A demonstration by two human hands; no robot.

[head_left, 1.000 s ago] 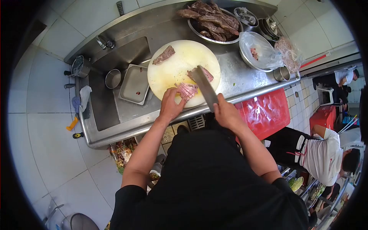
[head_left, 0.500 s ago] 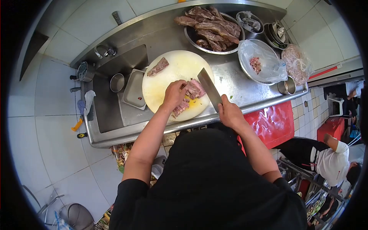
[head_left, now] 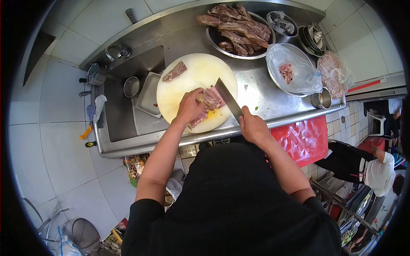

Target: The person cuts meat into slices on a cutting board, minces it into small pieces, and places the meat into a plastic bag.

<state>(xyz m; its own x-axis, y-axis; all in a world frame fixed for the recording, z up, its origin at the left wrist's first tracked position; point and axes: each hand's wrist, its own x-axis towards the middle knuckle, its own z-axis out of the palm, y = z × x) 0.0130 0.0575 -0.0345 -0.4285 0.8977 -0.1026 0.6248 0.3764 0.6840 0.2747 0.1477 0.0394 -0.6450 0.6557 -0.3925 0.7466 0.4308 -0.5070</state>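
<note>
My right hand (head_left: 254, 126) is closed around the handle of a cleaver (head_left: 229, 100). Its blade slants up and left, the tip end beside a piece of meat (head_left: 212, 97) on the round white cutting board (head_left: 183, 91). With bent fingers, my left hand (head_left: 191, 106) grips that piece from its left side; the fingers partly cover it. Cut strips of meat (head_left: 197, 121) lie below my left hand, near the board's lower edge. A separate chunk of meat (head_left: 175, 71) rests at the board's upper left.
Behind the board, a metal bowl (head_left: 212, 42) holds large meat pieces. To the right sit a bag-lined bowl (head_left: 299, 89) with diced meat, a small metal cup (head_left: 321, 99) and a bagged bundle (head_left: 333, 76). A sink (head_left: 117, 111) holds a tray (head_left: 147, 106). Another person (head_left: 378, 170) stands far right.
The cleaver has shifted slightly left and its blade now meets the right part of the meat piece. My left hand stays on the meat. The view has moved a little.
</note>
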